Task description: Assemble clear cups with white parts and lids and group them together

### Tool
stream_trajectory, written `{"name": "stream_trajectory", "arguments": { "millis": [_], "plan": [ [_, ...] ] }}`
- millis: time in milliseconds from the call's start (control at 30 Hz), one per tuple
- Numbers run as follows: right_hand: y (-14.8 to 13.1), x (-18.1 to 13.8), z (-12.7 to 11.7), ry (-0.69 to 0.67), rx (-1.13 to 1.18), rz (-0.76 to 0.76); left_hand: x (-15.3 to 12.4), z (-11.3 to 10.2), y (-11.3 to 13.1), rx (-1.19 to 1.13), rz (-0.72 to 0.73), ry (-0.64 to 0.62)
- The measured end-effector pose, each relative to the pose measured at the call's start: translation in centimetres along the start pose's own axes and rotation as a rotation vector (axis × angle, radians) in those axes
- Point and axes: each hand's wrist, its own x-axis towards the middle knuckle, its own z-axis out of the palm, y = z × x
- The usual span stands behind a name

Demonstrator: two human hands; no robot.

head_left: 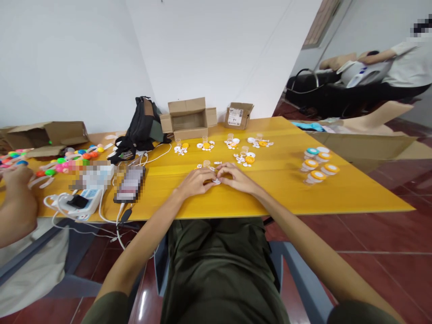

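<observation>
The person's left hand (pixel 199 181) and right hand (pixel 236 177), fingertips narrowed, pinch a small flat white piece (pixel 216 182) over the yellow wooden table (pixel 286 180). Just beyond that piece I see a clear plastic cup (pixel 206 164) and dark-marked white discs (pixel 199 166). Well right of it stand clear, mostly orange-lidded jars (pixel 309 165); far beyond it, a brown cardboard box (pixel 247 117) bears a white label (pixel 235 117) I can't read.

**Close work at a yellow-topped table (pixel 276 193)**

On my feed I see the bare left hand (pixel 196 182) and bare right hand (pixel 235 177) pinching a small white piece (pixel 216 182). Clear, mostly orange-lidded plastic jars (pixel 316 175) stand to the right; an open brown cardboard box (pixel 192 133) sits at the back.
</observation>
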Motion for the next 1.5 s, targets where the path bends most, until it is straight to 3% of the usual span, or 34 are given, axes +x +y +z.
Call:
{"name": "stream_trajectory", "arguments": {
  "millis": [1200,1500],
  "plan": [
    [0.07,0.41,0.48,0.027,-0.083,-0.012,0.08,-0.53,0.23,0.051,0.026,-0.020],
    [-0.37,0.66,0.39,0.054,0.057,0.008,0.01,-0.55,0.28,0.048,0.002,-0.005]
  ]
}}
